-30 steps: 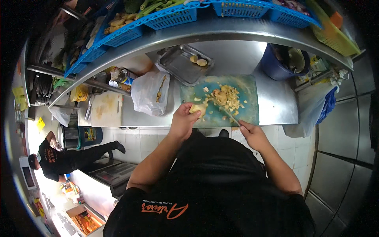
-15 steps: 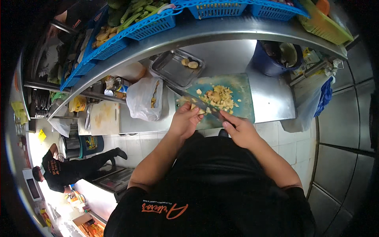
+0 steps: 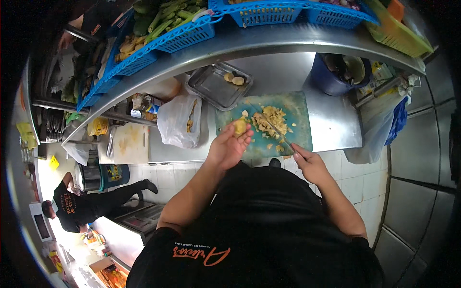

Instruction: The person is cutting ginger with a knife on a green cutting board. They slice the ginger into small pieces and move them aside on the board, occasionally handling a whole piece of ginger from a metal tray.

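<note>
My left hand (image 3: 227, 150) is raised over the near left part of the green cutting board (image 3: 299, 111), its fingers closed round a peeled yellow potato (image 3: 240, 126). My right hand (image 3: 311, 164) grips a knife (image 3: 282, 135) by the handle at the board's near right edge. The blade slants far-left over a heap of chopped pale-yellow pieces (image 3: 271, 121), and part of it blends into them. Beyond the board, a metal tray (image 3: 211, 87) holds a few peeled potatoes (image 3: 235, 79).
Left of the board stands a white plastic bag (image 3: 169, 126) with scraps. A dark blue bucket (image 3: 327, 81) is at the back right. Blue baskets (image 3: 187, 39) of vegetables line the shelf above. A co-worker (image 3: 72, 204) stands at the far left.
The knife has come away from the potato in my left hand and moved right, its blade now over the chopped heap. My right hand has moved right and nearer to me.
</note>
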Demonstrator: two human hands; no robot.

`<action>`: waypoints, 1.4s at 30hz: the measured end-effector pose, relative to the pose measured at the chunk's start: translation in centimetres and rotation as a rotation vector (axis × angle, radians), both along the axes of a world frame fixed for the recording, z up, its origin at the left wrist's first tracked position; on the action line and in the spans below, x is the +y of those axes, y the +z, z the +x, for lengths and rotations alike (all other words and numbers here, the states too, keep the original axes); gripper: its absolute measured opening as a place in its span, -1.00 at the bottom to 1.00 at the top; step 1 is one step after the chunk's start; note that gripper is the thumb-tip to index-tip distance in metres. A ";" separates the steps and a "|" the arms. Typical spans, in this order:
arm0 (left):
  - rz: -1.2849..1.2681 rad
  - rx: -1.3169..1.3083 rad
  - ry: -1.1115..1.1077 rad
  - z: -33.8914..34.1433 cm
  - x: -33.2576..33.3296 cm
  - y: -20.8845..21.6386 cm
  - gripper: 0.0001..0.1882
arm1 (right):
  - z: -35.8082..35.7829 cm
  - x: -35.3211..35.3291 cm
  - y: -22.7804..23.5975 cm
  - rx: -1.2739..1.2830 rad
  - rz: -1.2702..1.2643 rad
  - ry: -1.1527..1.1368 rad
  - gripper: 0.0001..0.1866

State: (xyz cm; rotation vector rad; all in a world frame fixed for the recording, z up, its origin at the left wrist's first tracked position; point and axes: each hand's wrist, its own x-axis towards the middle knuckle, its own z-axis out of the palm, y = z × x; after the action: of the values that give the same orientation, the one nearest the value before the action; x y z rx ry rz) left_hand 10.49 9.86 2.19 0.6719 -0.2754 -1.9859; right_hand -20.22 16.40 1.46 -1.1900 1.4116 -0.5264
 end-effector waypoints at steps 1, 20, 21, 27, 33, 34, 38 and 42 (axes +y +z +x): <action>0.027 -0.012 -0.005 -0.1 -0.1 0.0 -0.55 | 0.2 0.0 0.1 -0.002 -0.002 -0.003 -0.49; 0.131 -0.105 -0.046 -0.4 -0.5 0.7 -0.40 | -1.8 1.2 -4.7 0.012 -0.052 -0.204 -0.51; 0.108 -0.291 -0.017 -0.2 -1.0 0.0 -0.45 | -2.2 1.1 -5.5 0.045 -0.041 -0.193 -0.50; -0.588 -1.696 0.188 1.3 -9.5 0.1 -0.41 | -3.1 0.9 -4.2 0.052 -0.058 -0.202 -0.48; -0.498 -1.925 0.005 0.1 -13.3 0.7 -0.43 | -2.8 1.5 -2.9 0.313 -0.167 -0.151 -0.47; -0.509 -1.915 -0.005 -0.5 -12.3 0.9 -0.43 | -2.5 1.4 -2.0 0.383 -0.151 -0.132 -0.47; -1.513 -1.875 -0.066 -3.9 -5.2 2.0 -0.36 | -2.1 1.4 2.2 0.561 -0.134 -0.062 -0.48; -1.679 -1.830 -0.458 -9.2 -1.6 2.9 -0.22 | -2.5 1.4 3.6 0.670 -0.245 0.007 -0.49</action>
State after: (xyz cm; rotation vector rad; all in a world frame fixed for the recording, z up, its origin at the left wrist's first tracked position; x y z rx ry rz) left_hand 1.32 8.22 5.09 0.9371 -2.7706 -0.2062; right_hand -22.72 17.76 5.02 -1.6635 1.9408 -0.3065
